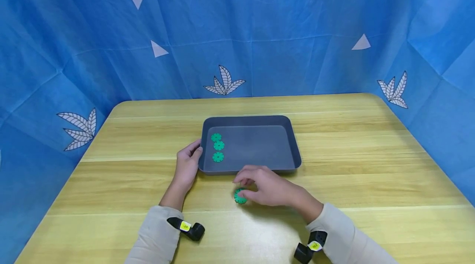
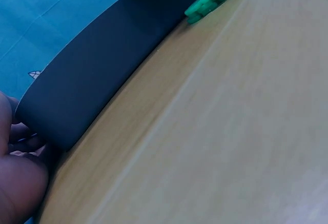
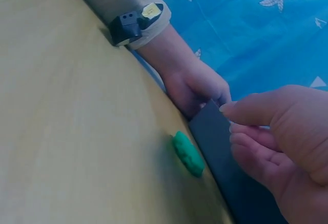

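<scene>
A dark grey rectangular tray (image 1: pixel 256 144) lies on the table, with three green notched discs (image 1: pixel 218 157) in a column along its left side. My left hand (image 1: pixel 188 164) holds the tray at its left wall, thumb near the rim and fingers on the outside. In front of the tray's near wall, a small stack of green notched discs (image 1: pixel 240 196) sits on the table; the left wrist view shows its layers (image 2: pixel 210 1). Over that stack hovers my right hand (image 1: pixel 269 185), thumb and fingers loosely bent and apart, nothing between them. The right wrist view shows this hand (image 3: pixel 287 147) beside the tray wall.
The wooden table (image 1: pixel 371 165) stretches out on both sides of the tray. A blue curtain (image 1: pixel 282 29) with white leaf and triangle prints hangs behind and beside it. Each wrist carries a black strapped camera (image 1: pixel 194 232).
</scene>
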{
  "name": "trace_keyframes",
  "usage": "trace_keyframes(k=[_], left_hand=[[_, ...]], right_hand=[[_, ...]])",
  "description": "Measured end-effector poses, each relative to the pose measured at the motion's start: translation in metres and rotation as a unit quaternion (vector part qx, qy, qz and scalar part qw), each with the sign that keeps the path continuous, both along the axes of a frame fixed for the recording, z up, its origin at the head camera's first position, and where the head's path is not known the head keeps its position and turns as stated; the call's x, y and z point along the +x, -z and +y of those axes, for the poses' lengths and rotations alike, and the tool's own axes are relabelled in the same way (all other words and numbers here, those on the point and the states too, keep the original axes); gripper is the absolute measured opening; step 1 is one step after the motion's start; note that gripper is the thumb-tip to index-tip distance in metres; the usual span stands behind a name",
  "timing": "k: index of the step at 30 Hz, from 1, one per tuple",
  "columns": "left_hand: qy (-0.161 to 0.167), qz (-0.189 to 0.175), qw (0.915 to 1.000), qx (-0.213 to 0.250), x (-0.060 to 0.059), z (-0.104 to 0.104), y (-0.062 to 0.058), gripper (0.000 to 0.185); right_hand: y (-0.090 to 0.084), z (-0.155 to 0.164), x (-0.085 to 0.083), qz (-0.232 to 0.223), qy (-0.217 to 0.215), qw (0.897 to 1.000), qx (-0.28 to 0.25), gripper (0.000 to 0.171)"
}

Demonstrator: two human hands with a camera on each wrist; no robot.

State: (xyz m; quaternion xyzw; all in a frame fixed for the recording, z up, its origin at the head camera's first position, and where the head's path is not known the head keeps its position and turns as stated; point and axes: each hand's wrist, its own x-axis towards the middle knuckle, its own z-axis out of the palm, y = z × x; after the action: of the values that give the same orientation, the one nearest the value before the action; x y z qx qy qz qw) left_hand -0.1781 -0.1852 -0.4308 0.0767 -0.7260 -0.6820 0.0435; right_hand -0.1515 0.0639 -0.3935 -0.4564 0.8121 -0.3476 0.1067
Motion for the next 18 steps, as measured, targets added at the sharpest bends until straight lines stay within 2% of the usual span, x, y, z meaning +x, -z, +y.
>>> trace_keyframes(k=[4, 12, 18], left_hand=[[0.000, -0.003, 1.0000, 0.000, 0.000, 0.000, 0.001, 0.038], [0.001, -0.005, 1.0000, -0.002, -0.001, 0.000, 0.001, 0.038], [-0.001, -0.002, 1.0000, 0.001, -0.001, 0.000, 0.002, 0.037]], right_hand=[[-0.002, -0.003, -0.005, -0.010, 0.010, 1.000, -0.015, 0.027], [-0.003, -0.017, -0.022, -0.065, 0.050, 0.993, -0.087, 0.025], [-0.004, -0.032, -0.035, -0.070, 0.073, 0.991, -0.091, 0.027]])
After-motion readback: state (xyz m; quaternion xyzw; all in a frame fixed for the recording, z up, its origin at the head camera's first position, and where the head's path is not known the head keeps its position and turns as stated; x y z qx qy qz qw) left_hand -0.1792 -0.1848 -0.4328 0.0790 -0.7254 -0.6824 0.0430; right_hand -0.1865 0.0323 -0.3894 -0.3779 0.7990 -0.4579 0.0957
